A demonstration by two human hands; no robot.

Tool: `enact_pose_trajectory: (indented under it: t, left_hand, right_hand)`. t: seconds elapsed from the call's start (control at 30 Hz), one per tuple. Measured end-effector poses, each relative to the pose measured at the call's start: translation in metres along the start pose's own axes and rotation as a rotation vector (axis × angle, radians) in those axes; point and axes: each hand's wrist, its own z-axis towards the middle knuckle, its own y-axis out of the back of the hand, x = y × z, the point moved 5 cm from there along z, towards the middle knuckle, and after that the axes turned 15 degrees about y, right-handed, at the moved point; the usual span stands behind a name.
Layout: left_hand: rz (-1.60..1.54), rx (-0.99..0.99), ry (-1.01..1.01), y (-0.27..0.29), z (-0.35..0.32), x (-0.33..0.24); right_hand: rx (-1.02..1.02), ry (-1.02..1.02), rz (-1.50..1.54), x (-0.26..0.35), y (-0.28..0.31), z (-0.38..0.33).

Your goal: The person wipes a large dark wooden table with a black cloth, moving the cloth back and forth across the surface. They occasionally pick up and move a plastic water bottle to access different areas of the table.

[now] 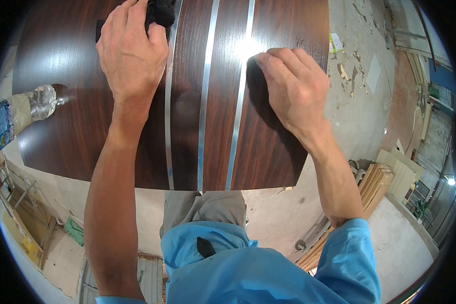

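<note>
Blue sleeves of the person's shirt fill the lower edge, and from them both forearms reach up onto a dark wood-grain panel (76, 126) with three thin metal strips (203, 101) running along it. The left hand (131, 50) is closed around a black cloth (159, 12) and presses it on the panel just left of the leftmost strip. The right hand (291, 83) holds nothing — its fingers are curled and the fingertips rest on the panel beside the rightmost strip. A plastic bottle (33, 106) lies at the panel's left edge, partly over it. It looks as if a hard wipe toward that side could knock the bottle off. The panel's near edge seems to hang free over the floor, so weight from both hands might tip or slide it. Pressing on a strip could perhaps lift it.
</note>
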Motion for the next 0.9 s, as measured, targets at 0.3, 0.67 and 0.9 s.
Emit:
enact_pose_trajectory:
  t: [0.3, 0.67, 0.9]
  left_hand:
    - [-0.036, -0.022, -0.035, 0.003, 0.0, -0.004]
    - [-0.014, -0.018, -0.003, 0.003, 0.0, -0.003]
    - [0.004, 0.009, 0.015, 0.002, 0.0, -0.003]
  right_hand:
    - [0.042, -0.039, 0.017, 0.004, 0.003, 0.0]
    - [0.013, -0.036, 0.019, 0.004, 0.0, -0.003]
    - [-0.007, -0.044, 0.069, 0.013, 0.007, -0.006]
